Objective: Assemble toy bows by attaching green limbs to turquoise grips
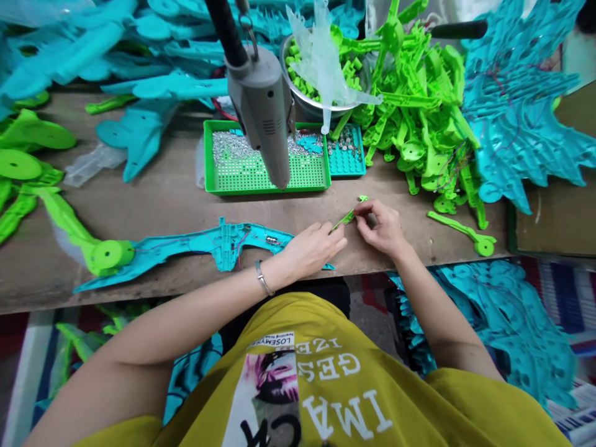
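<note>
The left hand (319, 244) and right hand (382, 227) pinch a green piece (345, 220) between them, maybe fixing it up; next needs steady holding.

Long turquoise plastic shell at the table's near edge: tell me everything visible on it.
The long, curved turquoise plastic shell lies along the near edge of the brown tabletop, ribbed hollow side up. Thin wires, some reddish, run inside; a small silvery part sits right of its crosspiece. A lime-green plastic piece with a round end overlaps its left part. The left hand hides part of its right end, though the tip shows; whether they touch is unclear.
</note>
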Motion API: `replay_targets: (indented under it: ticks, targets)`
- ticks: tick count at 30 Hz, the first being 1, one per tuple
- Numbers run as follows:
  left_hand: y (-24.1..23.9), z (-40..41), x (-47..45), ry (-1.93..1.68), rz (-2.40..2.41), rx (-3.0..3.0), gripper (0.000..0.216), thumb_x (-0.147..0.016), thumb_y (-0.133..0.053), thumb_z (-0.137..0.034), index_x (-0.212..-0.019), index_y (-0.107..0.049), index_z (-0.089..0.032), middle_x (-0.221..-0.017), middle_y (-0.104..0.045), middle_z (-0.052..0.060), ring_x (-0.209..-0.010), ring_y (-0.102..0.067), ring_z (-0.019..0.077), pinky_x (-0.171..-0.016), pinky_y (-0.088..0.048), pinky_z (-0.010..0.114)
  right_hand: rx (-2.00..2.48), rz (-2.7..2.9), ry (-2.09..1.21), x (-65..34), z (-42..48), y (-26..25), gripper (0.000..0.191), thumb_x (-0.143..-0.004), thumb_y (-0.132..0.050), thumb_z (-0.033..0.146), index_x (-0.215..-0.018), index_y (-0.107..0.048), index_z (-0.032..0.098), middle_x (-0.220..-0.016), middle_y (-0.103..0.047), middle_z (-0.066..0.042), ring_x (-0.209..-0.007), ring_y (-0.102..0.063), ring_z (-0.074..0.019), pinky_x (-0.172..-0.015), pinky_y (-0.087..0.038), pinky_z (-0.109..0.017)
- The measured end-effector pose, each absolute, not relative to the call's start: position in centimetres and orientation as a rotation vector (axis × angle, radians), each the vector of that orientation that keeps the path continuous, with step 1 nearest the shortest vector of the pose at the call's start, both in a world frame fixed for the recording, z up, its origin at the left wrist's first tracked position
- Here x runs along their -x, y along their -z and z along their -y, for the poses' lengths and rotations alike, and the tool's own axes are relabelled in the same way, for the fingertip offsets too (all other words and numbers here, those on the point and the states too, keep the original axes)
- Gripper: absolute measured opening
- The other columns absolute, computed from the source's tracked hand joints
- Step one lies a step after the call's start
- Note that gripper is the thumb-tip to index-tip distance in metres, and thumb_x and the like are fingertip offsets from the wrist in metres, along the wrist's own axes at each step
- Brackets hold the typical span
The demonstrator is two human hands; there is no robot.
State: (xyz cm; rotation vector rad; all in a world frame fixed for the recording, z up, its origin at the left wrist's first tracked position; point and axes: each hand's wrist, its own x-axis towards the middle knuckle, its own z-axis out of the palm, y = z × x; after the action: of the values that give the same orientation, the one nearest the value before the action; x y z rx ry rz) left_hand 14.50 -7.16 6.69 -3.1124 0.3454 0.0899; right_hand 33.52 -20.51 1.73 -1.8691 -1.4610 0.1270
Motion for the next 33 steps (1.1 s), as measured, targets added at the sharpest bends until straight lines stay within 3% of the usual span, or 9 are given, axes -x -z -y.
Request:
replay_targets:
  ticks: [16,24,33]
  targets:
    - [-6.5,7.2,-14.5,-0.088,-0.341,3.131,0.017,-0.101,-0.046,-0.013,-0.108,-0.06,-0.016,-0.138,-0.06,0.015,-0.098,-0.058,0.0237,-0.077,-0.045,0.036,1.954,1.473,-0.208,-34.4,20.3,-1.8,0.009,-0.087,-0.063,0.02,-0.095,-0.063,0.025,-0.089,-0.074,-0.002,-0.08,-0.071,-0.0193,-0.075,-0.057,-0.034]
    - [-6.7,7.2,-14.6,-0.116,-0.33,3.133,0.018,-0.101,-0.044,-0.012,-0.108,-0.06,-0.015,-0.138,-0.06,0.015,-0.098,-0.058,0.0234,-0.077,-0.044,0.036,2.015,1.367,-0.209,-33.5,20.0,-2.5,0.009,-0.083,-0.064,0.018,-0.088,-0.062,0.024,-0.08,-0.074,0.0,-0.068,-0.069,-0.0168,-0.065,-0.056,-0.029]
    - [-6.6,7.3,-14.4,-0.108,-0.327,3.118,0.017,-0.1,-0.046,-0.013,-0.11,-0.059,-0.015,-0.14,-0.06,0.014,-0.101,-0.059,0.0248,-0.08,-0.046,0.036,2.063,1.267,-0.186,-32.5,19.3,-2.9,0.009,-0.082,-0.064,0.016,-0.084,-0.065,0.024,-0.079,-0.076,0.0,-0.067,-0.072,-0.0167,-0.066,-0.059,-0.029]
